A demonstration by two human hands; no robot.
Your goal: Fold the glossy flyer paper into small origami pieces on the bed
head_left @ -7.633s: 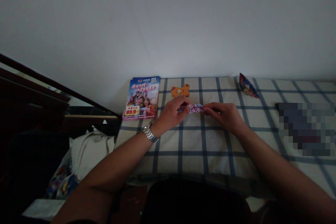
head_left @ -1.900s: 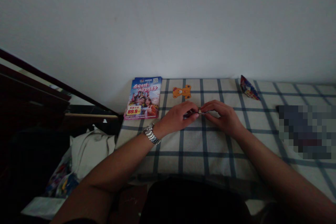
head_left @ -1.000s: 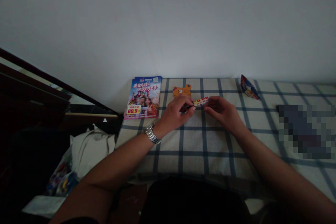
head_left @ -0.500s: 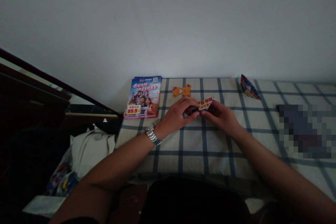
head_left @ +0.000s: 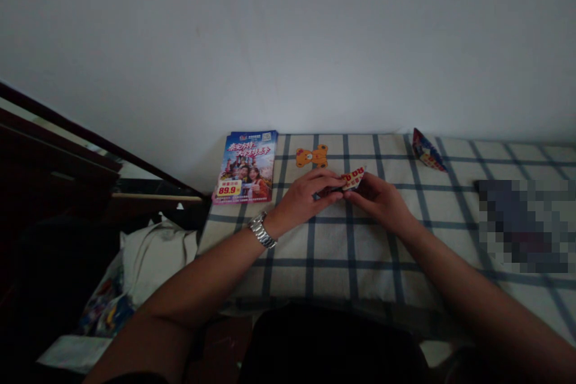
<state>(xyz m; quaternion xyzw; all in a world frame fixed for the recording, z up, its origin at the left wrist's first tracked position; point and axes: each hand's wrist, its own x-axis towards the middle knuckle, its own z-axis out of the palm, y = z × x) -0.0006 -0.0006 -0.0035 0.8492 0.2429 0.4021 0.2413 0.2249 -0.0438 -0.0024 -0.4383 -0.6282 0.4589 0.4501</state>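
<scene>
At far left I have a see-through bag (head_left: 105,312) with colourful things in it that I can't make out, pressed against a pale cloth bundle (head_left: 157,258). Next comes the left edge of the bed, under a checked cover (head_left: 330,246); its back edge runs along the white wall (head_left: 333,42), the near one beside the person's dark clothing. A stack of leaflets (head_left: 249,168) lies flat in the back left corner, then an orange bear figure (head_left: 312,156).

Just in front of the bear is my left hand (head_left: 310,195), watch (head_left: 262,230) on the wrist, thumb and fingers almost together, pinching the left part of a folded paper (head_left: 354,177). The paper sits between both hands, tilted, red print showing. My right hand (head_left: 382,201) grips its other side, thumb in front, curled fingers behind. Checked cover stretches rightward to a small folded piece (head_left: 426,151) near the wall and a pixelated dark item (head_left: 522,222) nearer me.
</scene>
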